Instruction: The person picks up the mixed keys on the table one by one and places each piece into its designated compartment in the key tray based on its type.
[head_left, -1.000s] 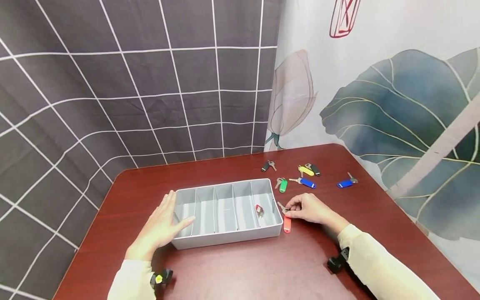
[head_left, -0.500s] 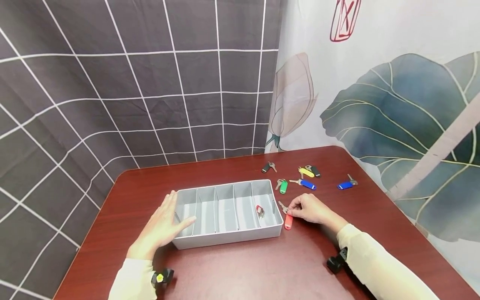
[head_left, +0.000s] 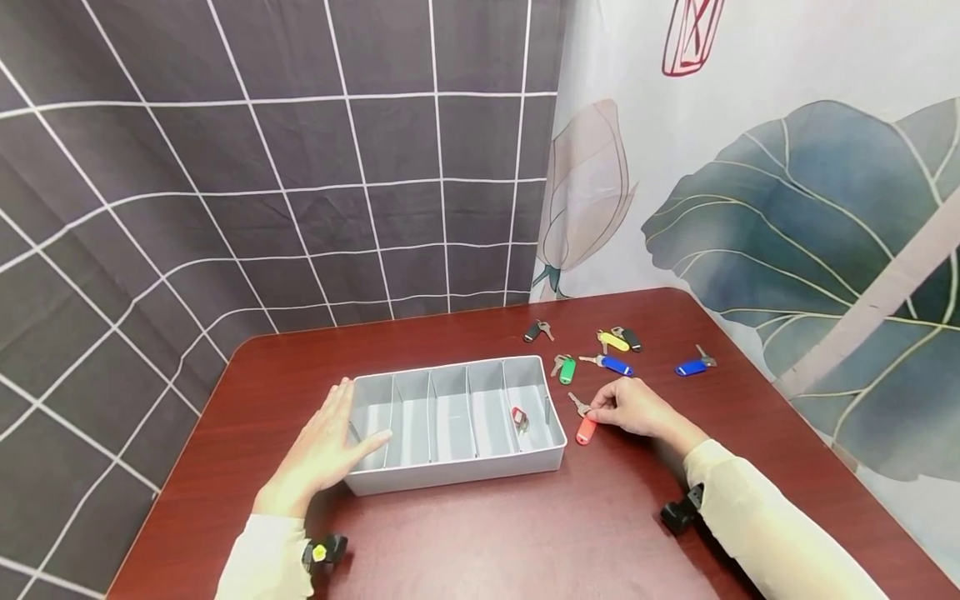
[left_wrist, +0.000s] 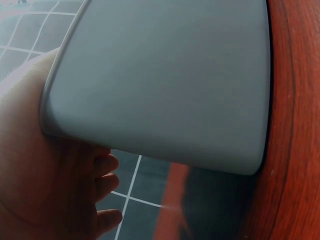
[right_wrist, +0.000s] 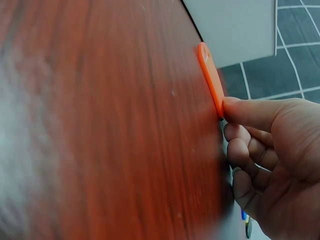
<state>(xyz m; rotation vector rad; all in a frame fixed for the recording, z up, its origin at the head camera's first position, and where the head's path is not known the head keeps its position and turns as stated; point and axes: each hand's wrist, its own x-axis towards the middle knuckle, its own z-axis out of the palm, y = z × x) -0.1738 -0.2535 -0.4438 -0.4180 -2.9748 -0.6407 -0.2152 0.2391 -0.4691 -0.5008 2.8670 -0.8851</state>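
A grey tray [head_left: 457, 472] divided into compartments sits on the reddish-brown table, its side filling much of the left wrist view. Over its left end lies my left hand [head_left: 318, 450], fingers straight along the rim and thumb reaching across the near corner. A red key tag [head_left: 586, 431] with a silver key [head_left: 577, 404] is just right of the tray. My right hand [head_left: 633, 407] pinches it between thumb and fingertips near its key end. In the right wrist view the orange-red tag [right_wrist: 210, 75] points away from the thumb. Another red-tagged key [head_left: 520, 419] lies in the rightmost compartment.
Beyond the right hand lie a green-tagged key [head_left: 567, 370], a blue one [head_left: 617, 366], a yellow one [head_left: 615, 341] and a black one [head_left: 632, 338]. Another black tag [head_left: 532, 332] is farther back, another blue tag [head_left: 691, 367] far right. Curtains hang behind the table.
My right hand has shifted slightly right and away with the red key tag, which has turned and now stands farther from the tray. The left hand and tray have stayed put.
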